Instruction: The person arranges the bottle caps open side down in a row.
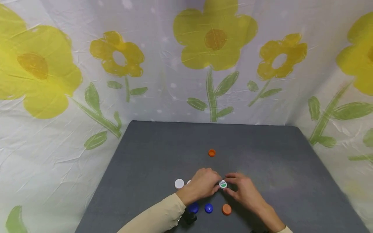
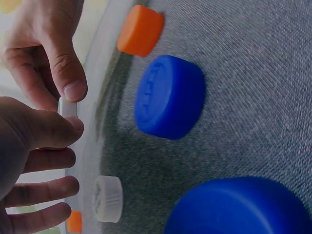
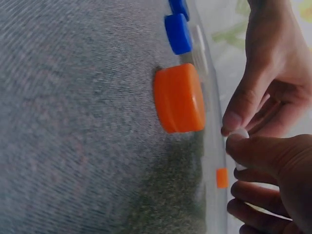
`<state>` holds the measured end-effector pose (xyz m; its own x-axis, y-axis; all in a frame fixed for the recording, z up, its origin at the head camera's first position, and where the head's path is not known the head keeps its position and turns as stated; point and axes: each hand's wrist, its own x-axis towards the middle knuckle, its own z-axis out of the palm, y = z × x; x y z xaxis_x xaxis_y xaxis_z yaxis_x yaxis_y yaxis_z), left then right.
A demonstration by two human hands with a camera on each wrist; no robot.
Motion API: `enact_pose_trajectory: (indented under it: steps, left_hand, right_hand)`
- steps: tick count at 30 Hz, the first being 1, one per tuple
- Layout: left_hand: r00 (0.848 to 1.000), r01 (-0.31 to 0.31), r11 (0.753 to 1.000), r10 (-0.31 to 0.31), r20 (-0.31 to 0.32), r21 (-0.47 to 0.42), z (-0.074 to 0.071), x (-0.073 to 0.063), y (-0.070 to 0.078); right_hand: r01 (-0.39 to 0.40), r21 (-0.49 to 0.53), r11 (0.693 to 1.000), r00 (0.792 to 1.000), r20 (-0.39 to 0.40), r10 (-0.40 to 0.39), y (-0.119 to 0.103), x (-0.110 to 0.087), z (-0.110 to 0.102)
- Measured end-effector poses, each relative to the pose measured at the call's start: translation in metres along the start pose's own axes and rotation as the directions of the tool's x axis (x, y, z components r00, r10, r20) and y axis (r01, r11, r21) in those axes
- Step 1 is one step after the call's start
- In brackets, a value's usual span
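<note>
A small white bottle cap [image 1: 222, 184] with a green-printed top is between both hands, above the table. My left hand [image 1: 202, 183] pinches its left side with thumb and forefinger. My right hand [image 1: 243, 189] grips the opposite side by thumb and fingertips. In the left wrist view, the two thumbs lie on the cap's near edge [image 2: 67, 107], with the left hand's other fingers spread apart. The right wrist view shows just slivers of the cap [image 3: 240, 132] around the thumb. Nearest below the hands are a small blue cap [image 1: 208, 208] and an orange cap [image 1: 226, 209].
A larger blue cap [image 1: 193, 207] lies under the left forearm, beside a black object [image 1: 190, 218] at the wrist. Left of the hand is a white cap [image 1: 179, 183]; another white cap [image 1: 188, 182] is mostly hidden. Farther back, an orange cap [image 1: 211, 152] sits on the grey table [image 1: 157, 145].
</note>
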<state>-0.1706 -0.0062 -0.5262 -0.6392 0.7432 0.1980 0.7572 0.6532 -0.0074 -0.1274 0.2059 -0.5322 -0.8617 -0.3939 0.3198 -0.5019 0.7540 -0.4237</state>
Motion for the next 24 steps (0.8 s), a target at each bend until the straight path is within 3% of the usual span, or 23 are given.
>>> enact_pose_trajectory:
  steps: [11,17,24]
  left_hand:
    - [1.0,-0.021,1.0,0.021,0.023,0.015,0.008,0.004,-0.002]
    - [0.998,-0.047,0.992,0.041,0.057,0.12,0.011,0.008,0.001]
    - [0.997,-0.057,0.978,0.045,0.066,0.203,0.015,0.007,0.004]
  right_hand:
    - [-0.042,-0.038,0.998,0.995,0.086,0.045,0.004,0.002,0.004]
    - [-0.044,-0.087,0.995,0.99,0.132,0.056,0.003,0.003,0.008]
    - [-0.027,-0.123,0.992,0.991,0.126,0.043,0.003,0.003,0.011]
